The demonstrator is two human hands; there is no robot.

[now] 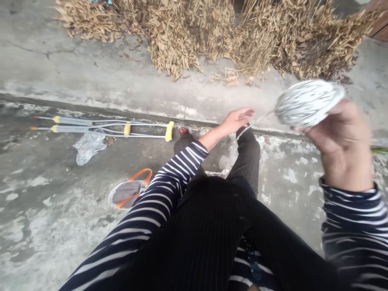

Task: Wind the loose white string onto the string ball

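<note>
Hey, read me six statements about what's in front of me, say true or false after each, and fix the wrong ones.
1. The right hand holds a ball of white cord. True.
2. The left hand grips a crutch. False: the crutches lie on the ground, apart from it.
3. A strand leads off the ball. True.
4. The orange-handled bag hangs from a crutch. False: it rests on the ground.
5. Both sleeves are plain. False: they are striped.
6. Dried plants lie beyond the crutches. True.
</note>
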